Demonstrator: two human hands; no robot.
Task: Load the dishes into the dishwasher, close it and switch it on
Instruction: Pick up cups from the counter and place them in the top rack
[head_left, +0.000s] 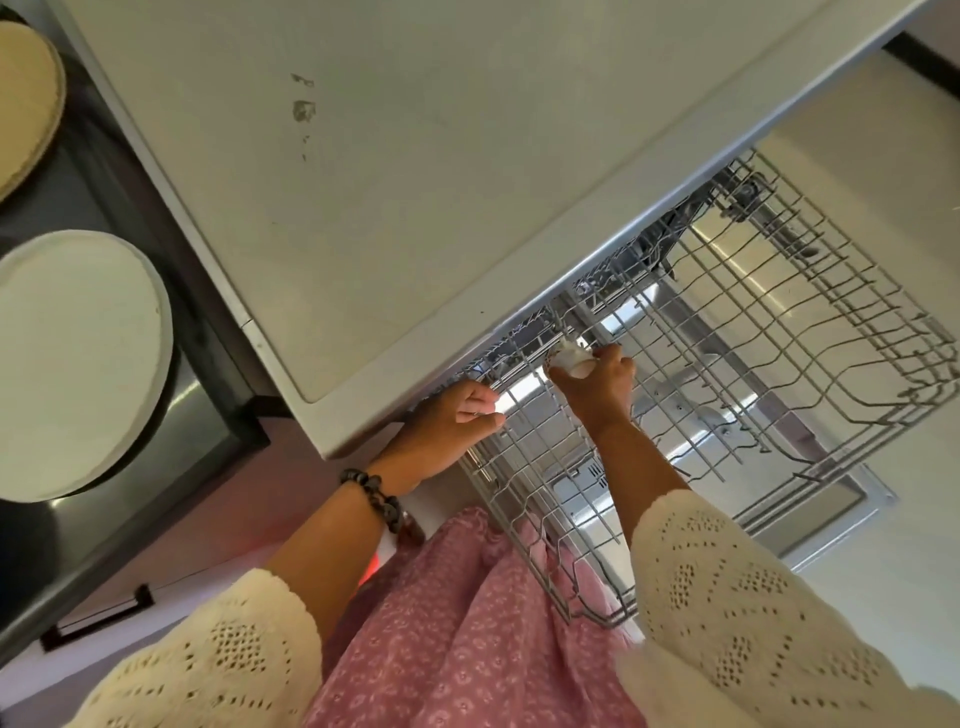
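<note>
The right hand has its grip pinched around a small white cup, fingers curled over it. It holds the cup low among the wires at the back of the pulled-out dishwasher rack, just under the front edge of the counter. The cup appears to lie tilted with its mouth toward the counter edge, though the fingers hide much of it. Just to its left, the left hand curls its fingers on the rack's rim at the corner beneath the counter. The right hand is the nearer, so seating the cup looks like its job. On the stove past the counter's left edge sit two plates.
</note>
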